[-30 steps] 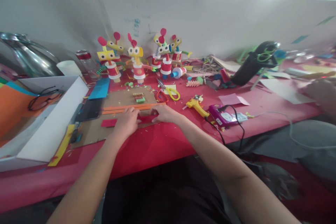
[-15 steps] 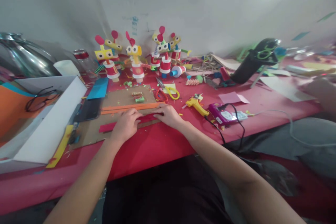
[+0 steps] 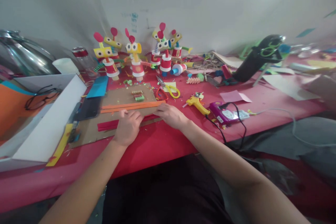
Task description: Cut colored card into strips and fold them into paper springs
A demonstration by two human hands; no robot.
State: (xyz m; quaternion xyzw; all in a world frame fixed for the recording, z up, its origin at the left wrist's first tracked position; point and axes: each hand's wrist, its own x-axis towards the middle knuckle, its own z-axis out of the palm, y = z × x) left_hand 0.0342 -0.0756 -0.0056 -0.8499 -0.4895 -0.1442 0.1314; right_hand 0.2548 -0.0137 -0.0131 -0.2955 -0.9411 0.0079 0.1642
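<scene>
A long red paper strip [image 3: 107,125] lies over the front of a brown cardboard sheet [image 3: 89,136], with what looks like a lengthwise crease. My left hand [image 3: 128,128] is closed over its middle, fingers curled and pressing down. Thumb and fingers of my right hand [image 3: 172,116] pinch the strip near its right end, which they partly hide. Just beyond my hands, orange paper strips [image 3: 131,106] lie side by side on the cardboard. Behind these sit small folded paper springs [image 3: 138,96] and scissors [image 3: 168,89] with red and yellow handles.
Several paper-cup figures [image 3: 138,66] stand at the back. To the right are a yellow glue gun [image 3: 198,105], a purple power strip [image 3: 223,113] with cables and a black bottle-like object [image 3: 254,61]. On the left are a white box [image 3: 49,122] and a phone [image 3: 89,107].
My left hand has shifted a little along the strip and its fingers are more curled. The strip's left end sits slightly further left. My right hand still pinches the right end.
</scene>
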